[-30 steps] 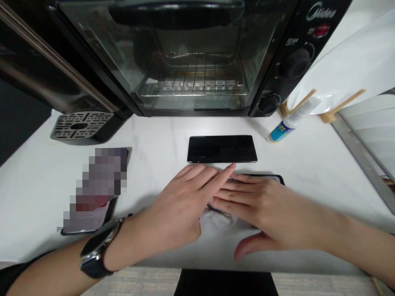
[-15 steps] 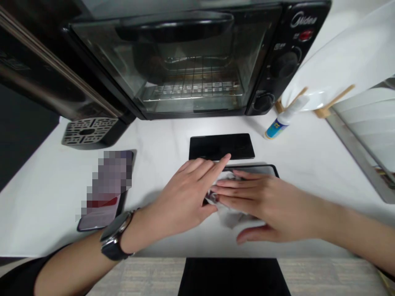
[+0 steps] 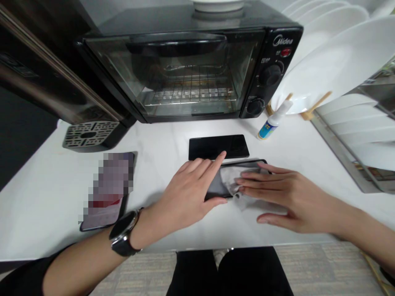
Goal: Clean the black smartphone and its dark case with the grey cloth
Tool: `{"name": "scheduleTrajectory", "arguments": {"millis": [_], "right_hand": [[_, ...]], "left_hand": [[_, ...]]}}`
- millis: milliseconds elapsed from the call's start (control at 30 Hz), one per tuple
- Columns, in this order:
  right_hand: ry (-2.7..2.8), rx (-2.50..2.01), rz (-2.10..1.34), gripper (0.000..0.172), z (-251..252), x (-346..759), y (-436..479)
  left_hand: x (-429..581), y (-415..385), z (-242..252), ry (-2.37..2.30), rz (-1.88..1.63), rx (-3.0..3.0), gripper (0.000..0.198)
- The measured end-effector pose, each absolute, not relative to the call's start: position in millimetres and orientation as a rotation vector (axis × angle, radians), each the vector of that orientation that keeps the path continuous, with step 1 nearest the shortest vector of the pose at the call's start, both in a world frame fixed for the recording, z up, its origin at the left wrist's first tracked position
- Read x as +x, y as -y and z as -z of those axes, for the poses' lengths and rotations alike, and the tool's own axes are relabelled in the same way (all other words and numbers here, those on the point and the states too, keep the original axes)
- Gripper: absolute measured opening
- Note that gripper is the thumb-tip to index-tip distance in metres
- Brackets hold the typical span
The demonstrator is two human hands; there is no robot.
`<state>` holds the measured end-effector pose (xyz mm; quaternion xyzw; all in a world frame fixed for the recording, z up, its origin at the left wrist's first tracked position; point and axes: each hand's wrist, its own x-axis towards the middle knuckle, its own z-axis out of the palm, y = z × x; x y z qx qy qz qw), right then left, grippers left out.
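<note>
A phone case (image 3: 217, 185) with a black rim and grey inside lies on the white counter. My left hand (image 3: 193, 191) holds its left end, with the thumb at the near edge and the index finger stretched past the far edge. Under the extended fingers of my right hand (image 3: 284, 193), a crumpled light grey cloth (image 3: 230, 176) is pressed onto the case's right part. Just beyond the case lies a black phone (image 3: 212, 147), screen up; my left index fingertip reaches over its near edge. The case's left end is hidden by my left hand.
Behind the phone stands a black toaster oven (image 3: 191, 82). A small spray bottle (image 3: 270, 125) is at right, near white plates (image 3: 333, 61) in a rack. Another phone (image 3: 106, 213), lit and partly pixelated, lies left, below a drip tray (image 3: 92, 133).
My right hand has slid right along the case with the cloth, uncovering more grey surface. My left hand stays at the left end. The view has shifted, showing more of the oven's top.
</note>
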<state>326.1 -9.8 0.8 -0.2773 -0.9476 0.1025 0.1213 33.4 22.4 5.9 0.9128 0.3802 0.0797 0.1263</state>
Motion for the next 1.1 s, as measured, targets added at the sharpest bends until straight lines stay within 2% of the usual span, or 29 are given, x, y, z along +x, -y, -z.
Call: {"name": "scheduleTrajectory", "arguments": {"millis": [100, 167, 333, 467, 567, 800, 933, 1100], "right_hand": [[2.765, -0.701, -0.499, 0.068, 1, 284, 1], [2.762, -0.670, -0.492, 0.070, 2, 265, -7], [2.749, -0.842, -0.299, 0.067, 2, 284, -11], [2.708, -0.996, -0.122, 0.057, 5, 335, 3], [2.640, -0.978, -0.010, 0.062, 9, 352, 13], [2.717, -0.716, -0.375, 0.060, 7, 273, 6], [2.740, -0.737, -0.358, 0.058, 3, 257, -11], [2.687, -0.922, -0.220, 0.055, 2, 319, -6]], "left_hand": [[32, -24, -5, -1.062, -0.215, 2.634, 0.105], [31, -24, -5, -1.046, -0.215, 2.632, 0.106], [31, -23, -5, -1.080, -0.230, 2.638, 0.101], [32, -19, -5, -1.102, -0.247, 2.654, 0.097], [33, -15, -6, -1.118, -0.260, 2.663, 0.095], [34, -14, -5, -1.057, -0.277, 2.646, 0.099], [33, -16, -4, -1.082, -0.280, 2.624, 0.101], [34, -13, -5, -1.092, -0.295, 2.644, 0.093]]}}
